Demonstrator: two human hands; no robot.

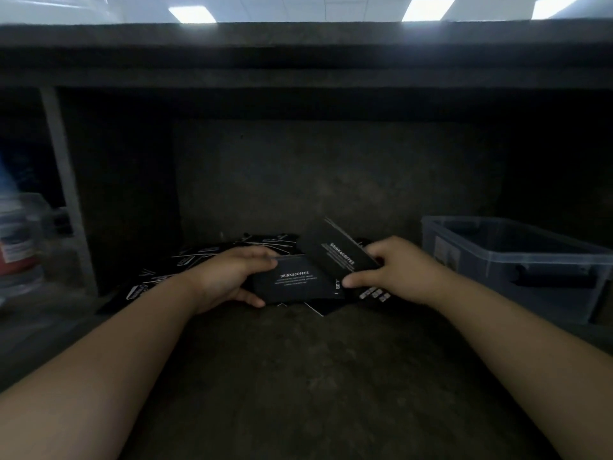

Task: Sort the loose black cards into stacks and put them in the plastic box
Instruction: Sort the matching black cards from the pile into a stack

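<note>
Black cards scattered on dark surface. Left hand grips stack; right hand pinches tilted card. Plastic box right of pile, contents unclear.

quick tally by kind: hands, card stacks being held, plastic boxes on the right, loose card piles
hands: 2, left hand and right hand
held card stacks: 2, left stack, right stack
plastic box: 1
loose card pile: 1, cards too dark to count
total: 6
</note>
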